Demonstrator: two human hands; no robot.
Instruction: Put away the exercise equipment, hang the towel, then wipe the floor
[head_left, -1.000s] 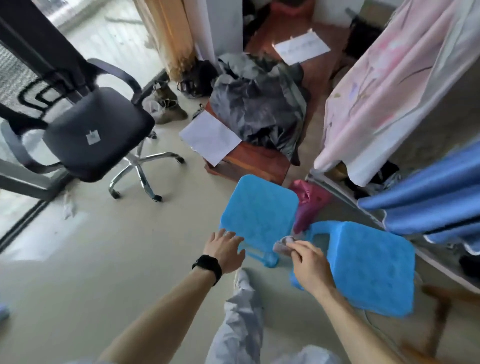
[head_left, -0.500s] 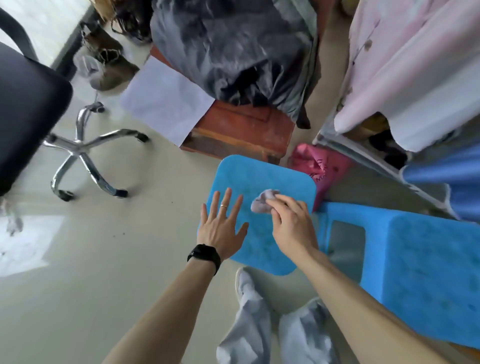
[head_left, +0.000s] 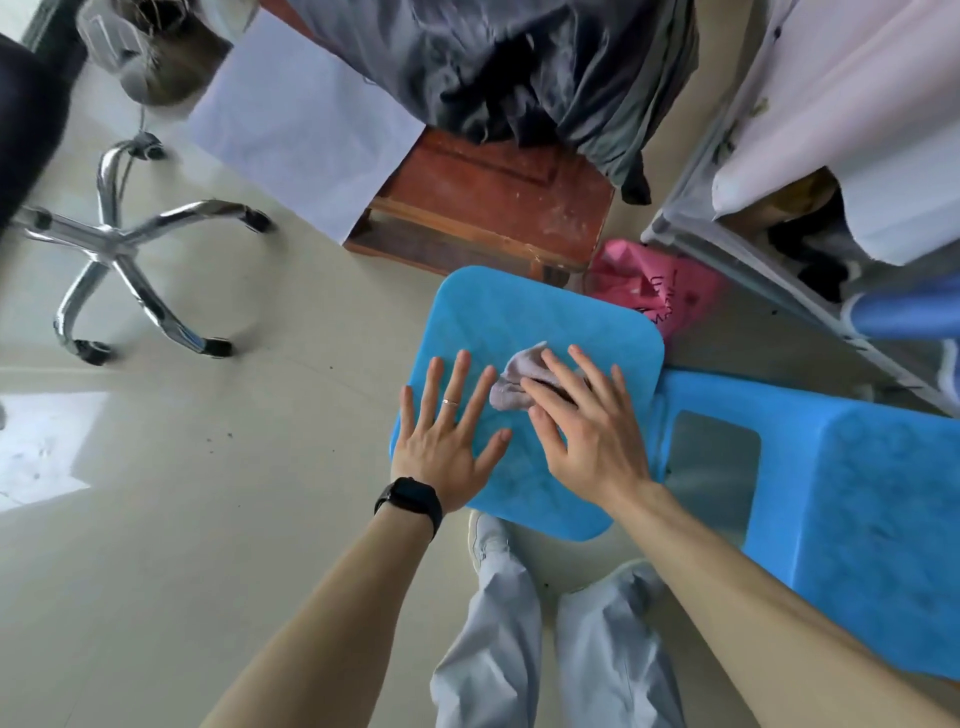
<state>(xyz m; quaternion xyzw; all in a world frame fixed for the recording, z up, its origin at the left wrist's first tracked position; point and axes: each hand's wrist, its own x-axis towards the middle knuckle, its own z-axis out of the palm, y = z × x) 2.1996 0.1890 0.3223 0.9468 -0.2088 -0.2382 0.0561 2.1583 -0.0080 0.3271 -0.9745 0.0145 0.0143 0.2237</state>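
The right hand (head_left: 587, 436) lies flat, fingers straight, pressing a small crumpled greyish cloth (head_left: 514, 379) onto the seat of a blue stool (head_left: 519, 312). Just beside it the left hand (head_left: 449, 447) rests spread and empty on the same seat. A second blue stool (head_left: 883, 493) stands just to the right. Beyond are a pink bag (head_left: 660, 291) and a wooden bench (head_left: 493, 197).
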